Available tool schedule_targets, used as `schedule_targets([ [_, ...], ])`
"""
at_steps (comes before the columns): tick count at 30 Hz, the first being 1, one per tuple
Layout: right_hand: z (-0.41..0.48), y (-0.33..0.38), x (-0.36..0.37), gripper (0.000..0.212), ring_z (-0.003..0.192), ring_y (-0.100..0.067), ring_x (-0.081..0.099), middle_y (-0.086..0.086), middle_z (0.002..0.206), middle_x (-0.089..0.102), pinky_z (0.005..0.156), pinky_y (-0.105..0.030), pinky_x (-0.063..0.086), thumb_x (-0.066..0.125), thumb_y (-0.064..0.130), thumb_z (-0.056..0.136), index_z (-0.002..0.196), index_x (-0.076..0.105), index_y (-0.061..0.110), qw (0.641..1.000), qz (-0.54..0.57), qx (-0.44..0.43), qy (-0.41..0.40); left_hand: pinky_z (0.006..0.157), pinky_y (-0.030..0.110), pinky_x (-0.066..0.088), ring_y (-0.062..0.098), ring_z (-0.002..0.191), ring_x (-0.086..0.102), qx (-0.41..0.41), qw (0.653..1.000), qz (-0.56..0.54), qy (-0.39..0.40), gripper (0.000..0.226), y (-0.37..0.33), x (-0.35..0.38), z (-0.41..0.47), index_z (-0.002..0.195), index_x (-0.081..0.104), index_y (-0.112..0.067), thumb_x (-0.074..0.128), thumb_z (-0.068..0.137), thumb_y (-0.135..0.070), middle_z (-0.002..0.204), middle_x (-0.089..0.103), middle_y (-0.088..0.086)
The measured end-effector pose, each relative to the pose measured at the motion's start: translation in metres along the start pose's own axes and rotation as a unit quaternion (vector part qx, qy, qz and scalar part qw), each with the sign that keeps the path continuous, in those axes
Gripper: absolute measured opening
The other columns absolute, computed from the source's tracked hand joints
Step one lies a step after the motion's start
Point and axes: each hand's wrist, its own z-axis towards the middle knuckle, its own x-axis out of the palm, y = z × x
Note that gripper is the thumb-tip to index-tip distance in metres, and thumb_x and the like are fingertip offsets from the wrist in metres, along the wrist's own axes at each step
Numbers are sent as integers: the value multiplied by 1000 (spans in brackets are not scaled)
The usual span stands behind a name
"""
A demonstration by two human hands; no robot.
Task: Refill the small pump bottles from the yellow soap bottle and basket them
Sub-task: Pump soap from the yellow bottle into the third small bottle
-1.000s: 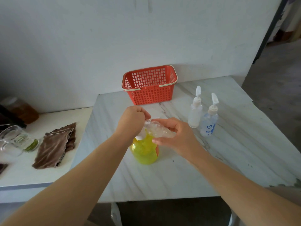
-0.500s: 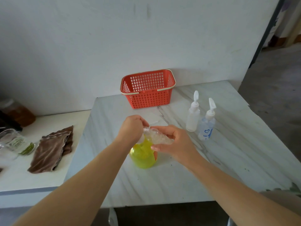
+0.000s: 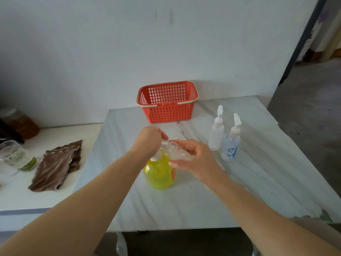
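Head view shows the yellow soap bottle [image 3: 158,175] upright, translucent, orange-labelled

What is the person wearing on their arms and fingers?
Nothing that shows. The left arm and the right arm are bare all the way to the picture's edge: no sleeves, no gloves. Neither wrist has a watch or bracelet, and no rings show on the fingers in view.

Yellow soap bottle [image 3: 158,174] pump hidden under left hand [image 3: 148,140] (glass jug [image 3: 11,156] edge-cropped).
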Motion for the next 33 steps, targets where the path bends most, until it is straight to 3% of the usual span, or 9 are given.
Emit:
schedule_targets([
  [5,-1,-3,2,53,85,9,60,3,101,67,75,-5,41,85,3,63,98,68,39,1000,-4,7,-3,74,32,45,25,80,56,0,1000,-8,-12,38,14,3,7,74,63,-13,32,84,6,102,67,15],
  [11,-1,0,1,53,84,10,61,6,99,67,75,-5,43,85,1,63,96,67,39,1000,3,6,1,76,31,44,25,87,56,1,1000,-10,-4,38,9,2,4,88,67,-8,31,87,6,102,64,11],
  [13,0,2,2,52,88,5,63,3,103,69,77,-8,45,87,8,60,97,68,40,1000,8,0,3,67,29,43,20,79,55,3,1000,-3,-2,37,5,-1,3,97,68,-6,33,90,4,97,61,5],
  [15,1,2,2,49,92,0,64,1,106,69,79,-11,47,84,16,58,97,69,41,1000,11,-5,4,54,25,36,11,66,48,4,1000,-13,1,34,4,-4,2,92,67,-10,35,90,2,86,58,0],
  [20,2,-1,4,48,95,-5,65,-1,107,69,82,-16,49,82,25,54,99,70,39,1000,9,0,2,51,25,32,10,66,47,-1,1000,-23,5,33,6,-5,3,81,62,-16,35,88,0,91,60,2],
  [23,3,-3,3,51,96,-7,66,-2,107,69,84,-18,50,82,24,54,103,71,35,1000,13,3,4,57,26,39,18,74,53,0,1000,-14,1,36,6,-1,7,80,62,-16,33,87,3,98,63,6],
  [26,2,-4,0,51,93,-2,65,1,105,69,81,-13,47,87,16,57,101,71,37,1000,10,10,5,77,34,48,27,87,59,7,1000,-30,-6,37,11,3,8,79,64,-14,32,84,4,102,67,12],
  [30,2,-2,0,54,86,7,62,3,101,68,75,-6,43,86,3,62,95,68,42,1000,1,8,6,71,31,44,26,78,56,12,999,-36,-10,38,19,4,10,78,65,-13,31,84,3,99,68,14],
  [33,2,-3,2,50,87,5,63,5,101,69,75,-7,43,86,16,55,93,69,44,1000,3,7,0,71,30,43,25,77,55,9,999,-40,-15,38,19,5,10,78,65,-13,31,84,3,98,68,14],
])
